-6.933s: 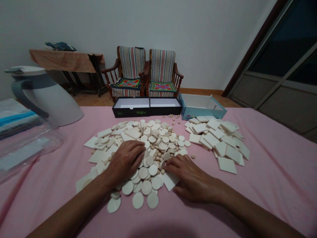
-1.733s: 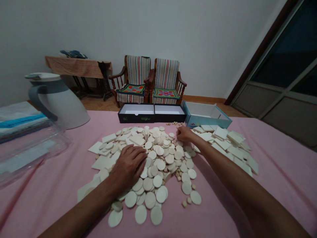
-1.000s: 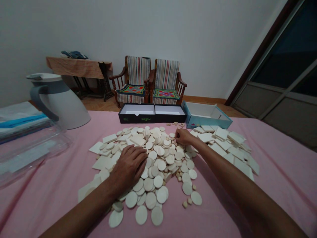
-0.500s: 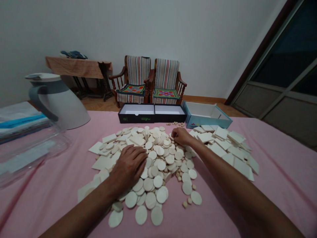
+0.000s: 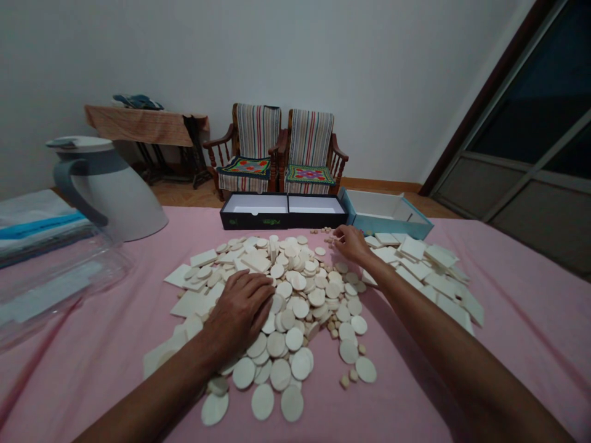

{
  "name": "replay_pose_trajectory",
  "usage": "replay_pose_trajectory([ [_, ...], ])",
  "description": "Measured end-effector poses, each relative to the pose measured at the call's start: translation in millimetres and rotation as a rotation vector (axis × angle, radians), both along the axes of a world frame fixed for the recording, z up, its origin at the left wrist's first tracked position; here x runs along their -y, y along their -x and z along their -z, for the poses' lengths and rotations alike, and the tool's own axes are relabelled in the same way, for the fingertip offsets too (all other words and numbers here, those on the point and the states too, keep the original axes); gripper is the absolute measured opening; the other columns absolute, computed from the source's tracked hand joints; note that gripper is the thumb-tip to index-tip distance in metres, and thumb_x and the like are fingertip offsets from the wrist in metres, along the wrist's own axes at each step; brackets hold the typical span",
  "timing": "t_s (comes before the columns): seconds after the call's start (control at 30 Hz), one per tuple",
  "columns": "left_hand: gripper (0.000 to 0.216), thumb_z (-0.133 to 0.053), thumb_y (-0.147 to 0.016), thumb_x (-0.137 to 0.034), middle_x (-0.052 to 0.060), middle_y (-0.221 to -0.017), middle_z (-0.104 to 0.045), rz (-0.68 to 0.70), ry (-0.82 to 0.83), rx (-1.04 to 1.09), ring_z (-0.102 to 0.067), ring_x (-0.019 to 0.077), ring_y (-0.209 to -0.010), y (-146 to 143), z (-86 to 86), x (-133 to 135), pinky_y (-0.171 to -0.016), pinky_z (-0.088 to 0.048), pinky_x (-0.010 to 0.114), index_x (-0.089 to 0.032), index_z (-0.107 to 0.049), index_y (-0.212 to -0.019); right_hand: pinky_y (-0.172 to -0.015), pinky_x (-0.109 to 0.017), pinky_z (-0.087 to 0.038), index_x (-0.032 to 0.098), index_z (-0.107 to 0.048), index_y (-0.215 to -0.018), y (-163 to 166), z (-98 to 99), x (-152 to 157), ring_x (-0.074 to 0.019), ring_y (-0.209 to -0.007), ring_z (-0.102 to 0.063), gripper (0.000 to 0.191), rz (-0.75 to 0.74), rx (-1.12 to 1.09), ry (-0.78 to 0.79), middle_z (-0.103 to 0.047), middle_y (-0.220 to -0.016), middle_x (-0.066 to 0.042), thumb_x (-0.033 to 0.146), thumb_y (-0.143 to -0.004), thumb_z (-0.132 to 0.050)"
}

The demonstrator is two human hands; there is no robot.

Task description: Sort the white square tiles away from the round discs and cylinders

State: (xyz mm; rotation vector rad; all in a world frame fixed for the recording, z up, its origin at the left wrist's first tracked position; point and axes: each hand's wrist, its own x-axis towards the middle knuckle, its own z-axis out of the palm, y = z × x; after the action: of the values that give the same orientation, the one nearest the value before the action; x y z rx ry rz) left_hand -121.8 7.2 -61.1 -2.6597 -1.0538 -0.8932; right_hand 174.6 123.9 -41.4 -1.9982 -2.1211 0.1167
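A large heap of pale wooden discs (image 5: 300,307) is spread over the table in front of me. My left hand (image 5: 242,304) lies palm down on the heap's left side, its fingers stretched out together over the discs. Beyond the heap, at its back right, my right hand (image 5: 351,243) has its fingers bent together just above the cloth. Small wooden cubes (image 5: 329,239) sit right at its fingertips; whether one is between them is hidden. More little cubes (image 5: 333,329) lie among the discs on the heap's right side.
White square wooden tiles (image 5: 415,267) are piled at the right. Behind stand an open black box (image 5: 256,220) and a light blue box (image 5: 392,226). At left are a grey-white jug (image 5: 127,200) and a clear plastic tray (image 5: 69,283). A pink cloth (image 5: 521,295) covers the table.
My right hand has moved back and slightly right, from the heap's edge to the small cubes behind it. A disc and several cubes there are now uncovered. My left hand stays put.
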Motion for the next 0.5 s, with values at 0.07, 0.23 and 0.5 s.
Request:
replay_pose_trajectory([
  [0.07,0.017,-0.052,-0.090,-0.015,0.008,-0.106,-0.067,0.000,-0.001,0.000,-0.058,0.0230,-0.103,0,0.1,0,-0.098,-0.041,0.050,-0.017,-0.063,-0.102,-0.070,-0.023,-0.042,0.015,-0.071,-0.090,-1,0.1,3,-0.0174,-0.084,-0.063,0.017,-0.040,0.014,0.094,-0.072,-0.091,-0.008,0.014,-0.077,-0.062],
  [0.23,0.017,-0.052,-0.090,-0.015,0.008,-0.107,-0.067,0.000,0.000,-0.012,-0.058,0.0227,-0.103,1,1.9,-1,-0.099,-0.040,0.050,-0.016,-0.062,-0.103,-0.060,-0.023,-0.041,0.015,-0.072,-0.080,-1,7.9,9,-0.0186,-0.075,-0.065,0.015,-0.073,0.069,0.253,-0.073,-0.082,-0.008,0.013,-0.066,-0.066],
  [0.5,0.017,-0.051,-0.090,-0.015,0.009,-0.107,-0.067,-0.002,-0.004,-0.005,-0.058,0.0233,-0.103,0,0.8,0,-0.098,-0.041,0.050,-0.017,-0.063,-0.103,-0.057,-0.022,-0.040,0.016,-0.071,-0.074,4,8.3,5,-0.0180,-0.070,-0.065,0.015,-0.043,0.068,0.274,-0.071,-0.074,-0.006,0.007,-0.062,-0.069],
])
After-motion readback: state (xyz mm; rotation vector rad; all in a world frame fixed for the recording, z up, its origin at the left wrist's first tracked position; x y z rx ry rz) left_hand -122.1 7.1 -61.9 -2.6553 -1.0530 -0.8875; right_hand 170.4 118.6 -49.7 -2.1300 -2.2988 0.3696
